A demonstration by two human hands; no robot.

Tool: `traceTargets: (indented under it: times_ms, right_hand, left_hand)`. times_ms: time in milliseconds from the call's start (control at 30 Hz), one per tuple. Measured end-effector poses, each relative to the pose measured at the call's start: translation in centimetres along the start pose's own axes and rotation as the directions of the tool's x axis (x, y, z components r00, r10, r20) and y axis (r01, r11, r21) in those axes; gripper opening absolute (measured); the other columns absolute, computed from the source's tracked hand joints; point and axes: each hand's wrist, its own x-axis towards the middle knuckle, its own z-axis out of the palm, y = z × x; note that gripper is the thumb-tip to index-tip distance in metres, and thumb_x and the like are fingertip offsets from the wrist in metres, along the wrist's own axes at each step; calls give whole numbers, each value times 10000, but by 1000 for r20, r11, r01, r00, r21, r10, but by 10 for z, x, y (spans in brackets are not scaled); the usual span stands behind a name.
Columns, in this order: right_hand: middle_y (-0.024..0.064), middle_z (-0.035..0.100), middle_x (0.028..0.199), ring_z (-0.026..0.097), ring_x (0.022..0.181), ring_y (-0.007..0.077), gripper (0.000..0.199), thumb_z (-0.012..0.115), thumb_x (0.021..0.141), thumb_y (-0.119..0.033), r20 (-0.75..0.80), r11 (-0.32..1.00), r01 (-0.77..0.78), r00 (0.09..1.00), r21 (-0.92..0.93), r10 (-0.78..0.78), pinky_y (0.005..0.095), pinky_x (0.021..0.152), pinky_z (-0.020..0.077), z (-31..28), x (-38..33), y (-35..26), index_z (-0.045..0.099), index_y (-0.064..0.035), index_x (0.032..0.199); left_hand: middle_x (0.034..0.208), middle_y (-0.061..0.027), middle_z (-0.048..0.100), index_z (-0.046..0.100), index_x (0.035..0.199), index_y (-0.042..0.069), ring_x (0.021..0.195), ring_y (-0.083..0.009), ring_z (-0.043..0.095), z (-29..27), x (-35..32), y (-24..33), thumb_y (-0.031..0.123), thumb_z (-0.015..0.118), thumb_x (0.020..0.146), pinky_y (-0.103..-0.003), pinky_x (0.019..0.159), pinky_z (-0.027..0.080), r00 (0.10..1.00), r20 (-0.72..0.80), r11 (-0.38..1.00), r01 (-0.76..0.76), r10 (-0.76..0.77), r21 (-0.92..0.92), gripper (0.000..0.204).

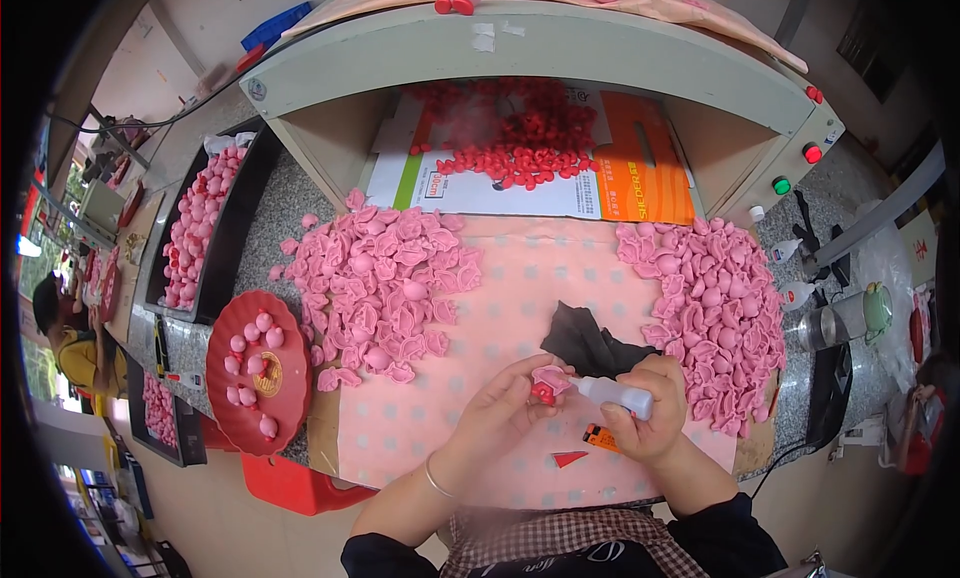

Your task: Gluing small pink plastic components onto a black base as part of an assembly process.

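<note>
Between the fingertips of my left hand (500, 396) is a small pink shell-shaped piece (552, 377) with a red part (543, 393) at its lower side. My right hand (658, 410) is wrapped round a small squeeze bottle (618, 396) of pale liquid, tipped sideways. Its thin nozzle points left and meets the pink piece, though I cannot tell whether anything comes out. Just beyond my hands lies a crumpled black cloth (592, 344). A small orange and black packet (601, 437) and a red scrap (569, 459) are on the dotted pink cloth (520, 298) below them.
Piles of pink shells flank me, one left (385, 263), one right (715, 318). Ahead, a grey metal housing (540, 53) arches over several red pieces (515, 166). At left stand a red scalloped plate (292, 323) and a black tray (243, 193) of pink balls. Bottles (797, 295) stand far right.
</note>
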Motion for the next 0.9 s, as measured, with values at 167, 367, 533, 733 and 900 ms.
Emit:
traceTargets:
  times_ms: [167, 367, 533, 733, 900]
  right_hand:
    - [127, 475, 794, 463, 679, 214, 299, 651, 754, -147, -9, 1000, -16, 1000, -4, 16, 303, 584, 393, -3, 0, 1, 503, 8, 963]
    - [129, 476, 794, 461, 675, 213, 301, 652, 756, -146, -8, 1000, 2, 1000, -17, -2, 304, 586, 396, -6, 0, 3, 502, 7, 968]
    - [126, 478, 793, 460, 674, 213, 302, 653, 756, -143, -4, 1000, 5, 1000, -19, -5, 304, 582, 392, -7, 1, 6, 501, 8, 970]
    - [130, 475, 798, 459, 674, 212, 306, 653, 753, -133, -8, 1000, 7, 1000, -18, -7, 303, 576, 389, -8, 2, 7, 499, 10, 975]
    - [132, 474, 802, 459, 674, 212, 307, 653, 749, -125, -8, 1000, 9, 1000, -18, -9, 302, 573, 388, -7, 4, 7, 497, 12, 976]
  left_hand:
    - [1293, -158, 445, 389, 1303, 41, 1115, -195, 509, -2, 2, -2, 270, 413, 957, -278, 873, 457, 1000, 17, 1000, -3, 4, -18, 416]
    - [1288, -155, 452, 392, 1302, 46, 1088, -187, 521, 0, 4, -3, 269, 418, 955, -282, 879, 458, 1000, 23, 1000, -1, 2, -22, 413]
    - [1290, -150, 453, 391, 1306, 56, 1101, -186, 514, -1, 5, -4, 261, 413, 957, -284, 880, 457, 999, 44, 1000, -19, 20, -16, 405]
    - [1298, -137, 450, 396, 1308, 73, 1132, -182, 492, 4, 6, 0, 254, 415, 957, -284, 887, 451, 1000, 22, 1000, -12, 13, -10, 395]
    - [1305, -127, 447, 399, 1308, 80, 1139, -180, 487, 1, 5, 0, 245, 419, 955, -285, 887, 449, 1000, 17, 1000, -17, 17, -19, 390]
